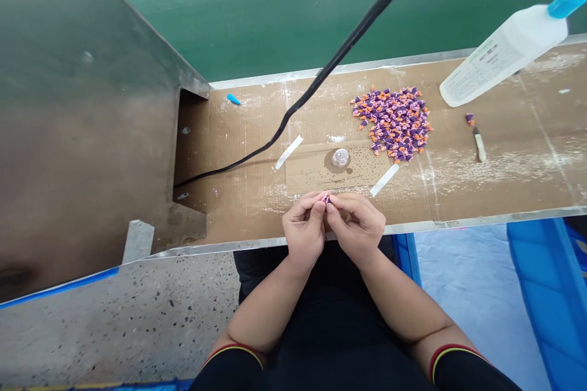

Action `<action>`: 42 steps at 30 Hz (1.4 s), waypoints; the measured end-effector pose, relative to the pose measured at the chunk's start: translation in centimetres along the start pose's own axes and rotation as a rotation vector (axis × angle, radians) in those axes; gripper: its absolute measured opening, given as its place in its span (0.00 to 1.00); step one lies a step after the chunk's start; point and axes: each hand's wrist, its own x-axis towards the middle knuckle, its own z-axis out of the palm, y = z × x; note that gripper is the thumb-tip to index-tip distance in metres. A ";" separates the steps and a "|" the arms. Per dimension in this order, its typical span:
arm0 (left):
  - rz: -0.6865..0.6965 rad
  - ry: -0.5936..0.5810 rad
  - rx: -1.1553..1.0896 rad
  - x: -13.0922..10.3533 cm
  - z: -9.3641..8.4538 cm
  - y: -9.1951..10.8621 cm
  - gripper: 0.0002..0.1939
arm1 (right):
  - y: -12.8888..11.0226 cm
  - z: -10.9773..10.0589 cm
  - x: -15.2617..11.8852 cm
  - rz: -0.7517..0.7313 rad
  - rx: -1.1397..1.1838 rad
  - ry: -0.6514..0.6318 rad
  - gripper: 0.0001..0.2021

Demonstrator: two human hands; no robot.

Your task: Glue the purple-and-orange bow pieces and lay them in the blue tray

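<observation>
Both my hands meet over the front edge of the cardboard-covered bench. Between the fingertips is a small purple and pink figurine piece (327,198), mostly covered by the fingers. My left hand (304,226) pinches it from one side, and my right hand (356,224) pinches it from the other. Just beyond them a small clear round cup (340,158) stands on a wet spot of a taped cardboard sheet (302,174). Farther right lies a heap of similar small purple, pink and orange pieces (394,122).
A white bottle (499,55) with a blue top stands at the right, near a small knife (479,145) and one loose piece (469,118). A black cable (293,109) crosses above the bench. Left are a metal housing (92,134) and a blue cap (233,99). A blue crate (536,293) sits below.
</observation>
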 end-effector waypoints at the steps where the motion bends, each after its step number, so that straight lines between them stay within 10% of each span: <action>1: 0.036 -0.003 0.020 0.0 -0.1 0.0 0.07 | 0.0 0.0 0.0 -0.009 -0.006 0.004 0.06; 17: 0.435 -0.074 0.340 -0.2 -0.2 0.2 0.12 | 0.2 -0.3 0.0 0.053 0.076 0.027 0.07; 34: 0.203 -0.196 0.183 0.0 -1.0 0.0 0.12 | 0.5 -0.3 0.1 0.043 0.106 0.001 0.09; 42: -0.019 -0.030 -0.134 -0.1 0.0 0.0 0.10 | 0.2 0.1 0.0 0.011 0.118 -0.003 0.11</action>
